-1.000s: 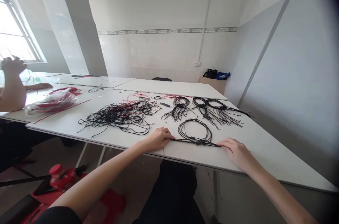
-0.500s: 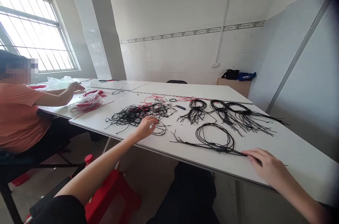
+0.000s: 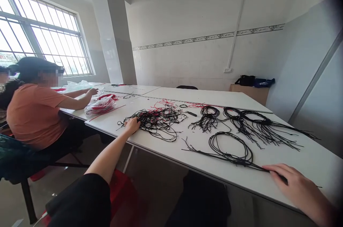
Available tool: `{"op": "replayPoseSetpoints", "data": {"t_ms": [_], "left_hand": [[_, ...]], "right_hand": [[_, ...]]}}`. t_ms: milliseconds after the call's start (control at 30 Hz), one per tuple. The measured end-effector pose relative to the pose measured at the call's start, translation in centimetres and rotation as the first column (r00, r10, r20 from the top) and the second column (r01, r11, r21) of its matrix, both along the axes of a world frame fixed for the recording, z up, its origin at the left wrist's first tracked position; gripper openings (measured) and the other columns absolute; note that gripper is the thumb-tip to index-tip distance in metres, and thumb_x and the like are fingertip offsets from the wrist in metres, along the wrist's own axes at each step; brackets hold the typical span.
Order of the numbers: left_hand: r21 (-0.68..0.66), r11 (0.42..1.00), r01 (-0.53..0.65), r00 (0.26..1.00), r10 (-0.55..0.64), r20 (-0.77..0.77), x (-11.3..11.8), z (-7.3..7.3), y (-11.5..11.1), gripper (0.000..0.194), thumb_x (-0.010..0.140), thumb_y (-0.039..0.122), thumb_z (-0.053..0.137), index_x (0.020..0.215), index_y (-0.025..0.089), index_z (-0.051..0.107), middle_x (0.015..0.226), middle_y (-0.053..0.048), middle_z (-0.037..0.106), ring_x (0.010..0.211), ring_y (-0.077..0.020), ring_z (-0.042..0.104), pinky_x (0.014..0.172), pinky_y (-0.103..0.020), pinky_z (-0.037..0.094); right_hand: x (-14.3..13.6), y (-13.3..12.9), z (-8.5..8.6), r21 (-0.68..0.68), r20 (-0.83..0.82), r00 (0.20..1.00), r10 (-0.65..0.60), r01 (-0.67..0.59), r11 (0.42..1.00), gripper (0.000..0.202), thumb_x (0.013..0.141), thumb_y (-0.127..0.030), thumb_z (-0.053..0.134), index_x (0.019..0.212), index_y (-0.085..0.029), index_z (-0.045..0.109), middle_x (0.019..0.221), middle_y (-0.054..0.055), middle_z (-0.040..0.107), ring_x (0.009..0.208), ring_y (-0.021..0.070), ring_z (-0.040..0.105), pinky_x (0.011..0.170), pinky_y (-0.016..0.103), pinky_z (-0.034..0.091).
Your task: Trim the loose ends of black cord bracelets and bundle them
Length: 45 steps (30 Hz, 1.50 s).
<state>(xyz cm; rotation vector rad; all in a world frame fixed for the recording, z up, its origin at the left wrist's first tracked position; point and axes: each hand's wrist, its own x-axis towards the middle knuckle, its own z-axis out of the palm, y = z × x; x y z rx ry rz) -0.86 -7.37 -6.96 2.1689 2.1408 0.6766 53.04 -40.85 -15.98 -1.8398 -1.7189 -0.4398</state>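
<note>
My left hand reaches out to the near left edge of a tangled pile of black and red cords on the white table. Its fingers curl onto the strands, and whether they grip any is unclear. My right hand lies at the table's near right edge, pressing down the tail end of a looped bundle of black cords. The bundle stretches left from under my fingers.
Two more looped black cord bundles lie farther back, with a small black tool beside them. A person in an orange shirt sits at the left by a plastic bag of red cords. A red stool stands under the table.
My left hand let go of the looped bundle and moved left to the tangled pile. My right hand stayed on the bundle's end. The view turned left, bringing the seated person in.
</note>
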Motion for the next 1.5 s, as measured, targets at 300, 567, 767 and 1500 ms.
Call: {"op": "replayPoseSetpoints", "data": {"t_ms": [300,567,767,1500], "left_hand": [[-0.011,0.996,0.090,0.979,-0.087,0.187,-0.4,3.5,0.7,0.033,0.091,0.033,0.056,0.118,0.015,0.057,0.118,-0.009,0.059,0.100,-0.0209,0.060,0.084,-0.042,0.053],[0.112,0.988,0.102,0.934,-0.134,0.331,0.6,9.6,0.7,0.031,0.091,0.033,0.056,0.116,0.014,0.058,0.114,-0.009,0.061,0.097,-0.0199,0.061,0.082,-0.040,0.054],[0.185,0.975,0.120,0.898,-0.186,0.398,1.4,14.1,-0.5,0.027,0.091,0.032,0.057,0.111,0.014,0.060,0.109,-0.008,0.063,0.092,-0.0181,0.062,0.079,-0.038,0.054],[0.363,0.849,0.383,0.633,-0.528,0.567,7.4,19.7,-3.5,0.018,0.081,0.008,0.056,0.095,0.011,0.065,0.093,-0.011,0.066,0.075,-0.0140,0.065,0.068,-0.032,0.057]], "right_hand": [[-3.0,-0.8,1.0,0.039,-0.072,0.993,-0.093,0.096,0.995,0.018,0.083,-0.026,0.048,0.090,-0.030,0.064,0.099,0.007,0.070,0.085,0.0227,0.066,0.070,0.036,0.050],[-1.7,-0.7,1.6,-0.110,-0.133,0.989,-0.067,0.052,0.993,0.017,0.078,-0.028,0.055,0.089,-0.030,0.069,0.099,0.008,0.070,0.084,0.0221,0.068,0.066,0.033,0.051],[-2.2,-0.9,1.6,-0.072,-0.121,0.989,-0.080,0.071,0.995,0.021,0.081,-0.027,0.051,0.088,-0.030,0.070,0.099,0.006,0.071,0.081,0.0216,0.068,0.062,0.031,0.051],[-2.1,-1.0,1.7,-0.036,-0.076,0.997,-0.022,0.019,0.999,0.019,0.085,-0.022,0.052,0.089,-0.030,0.069,0.096,0.007,0.071,0.086,0.0238,0.069,0.070,0.033,0.055]]}}
